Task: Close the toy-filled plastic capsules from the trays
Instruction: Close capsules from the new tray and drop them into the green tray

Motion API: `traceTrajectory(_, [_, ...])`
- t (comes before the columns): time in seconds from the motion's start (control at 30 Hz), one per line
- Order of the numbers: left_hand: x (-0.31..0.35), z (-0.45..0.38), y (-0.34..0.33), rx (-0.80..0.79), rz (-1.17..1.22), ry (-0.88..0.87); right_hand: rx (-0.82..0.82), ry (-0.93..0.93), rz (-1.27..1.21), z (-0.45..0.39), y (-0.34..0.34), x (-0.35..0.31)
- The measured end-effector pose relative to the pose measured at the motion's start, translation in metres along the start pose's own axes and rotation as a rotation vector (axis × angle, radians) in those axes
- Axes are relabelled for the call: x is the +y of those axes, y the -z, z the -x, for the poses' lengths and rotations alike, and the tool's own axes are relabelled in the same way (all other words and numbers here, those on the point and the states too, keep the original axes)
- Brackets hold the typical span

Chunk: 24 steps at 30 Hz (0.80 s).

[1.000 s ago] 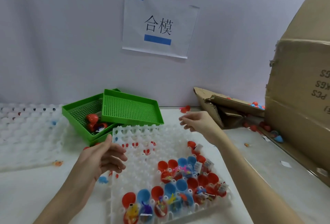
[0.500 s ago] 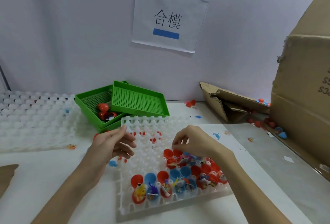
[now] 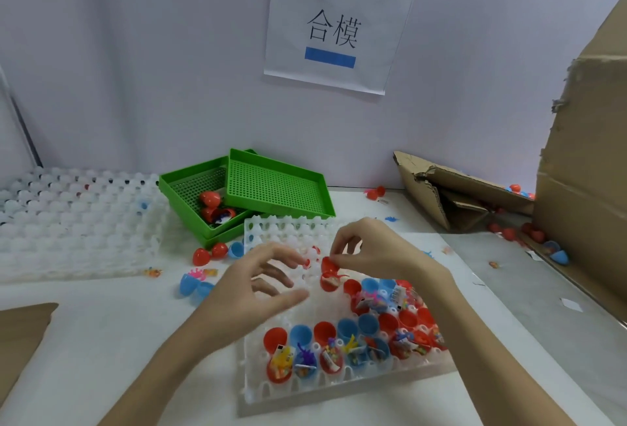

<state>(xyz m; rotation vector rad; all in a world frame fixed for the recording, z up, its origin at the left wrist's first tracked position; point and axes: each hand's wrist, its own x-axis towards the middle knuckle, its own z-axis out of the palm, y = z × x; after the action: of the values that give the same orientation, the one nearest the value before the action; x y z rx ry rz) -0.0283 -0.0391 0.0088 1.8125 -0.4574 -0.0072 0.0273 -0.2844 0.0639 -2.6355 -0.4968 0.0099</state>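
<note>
Up comes the right hand [image 3: 376, 252], pinching a red capsule [image 3: 329, 276] off the tray [image 3: 288, 232]; left hand [image 3: 258, 284] at nine o'clock, fingers spread, empty. Light, slick shell, I'd judge: squeeze across the seam.

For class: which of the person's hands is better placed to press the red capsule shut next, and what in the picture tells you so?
The right hand. Its fingertips already pinch the open red capsule above the white tray, so it probably need only squeeze. The left hand hovers beside it, fingers spread, holding nothing; it could steady the lower half.
</note>
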Motion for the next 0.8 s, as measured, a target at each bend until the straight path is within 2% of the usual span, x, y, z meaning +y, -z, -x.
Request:
traceTrajectory(0.1, [-0.002,0.002,-0.013,-0.038,-0.009,-0.064,0.074,0.010,-0.064,-0.002,-0.007,-0.012])
traceTrajectory(0.23, [0.000,-0.001,-0.016,0.187,0.044,-0.100,0.197,0.002,-0.207,-0.002,-0.030,-0.026])
traceTrajectory(0.37, [0.002,-0.003,-0.007,0.269,0.099,-0.069,0.371,0.010,-0.619,0.005,-0.047,-0.035])
traceTrajectory(0.43, [0.003,-0.003,-0.004,0.279,0.109,-0.050,0.414,0.050,-0.740,0.010,-0.050,-0.039])
traceTrajectory(0.57, [0.003,-0.003,-0.002,0.261,0.130,-0.007,0.399,0.146,-0.788,0.018,-0.051,-0.041])
traceTrajectory(0.7, [0.003,-0.003,0.001,0.266,0.231,0.051,0.317,0.162,-0.839,0.024,-0.054,-0.045])
traceTrajectory(0.8, [0.001,-0.004,0.002,0.293,0.270,0.081,0.337,0.129,-0.834,0.024,-0.058,-0.050])
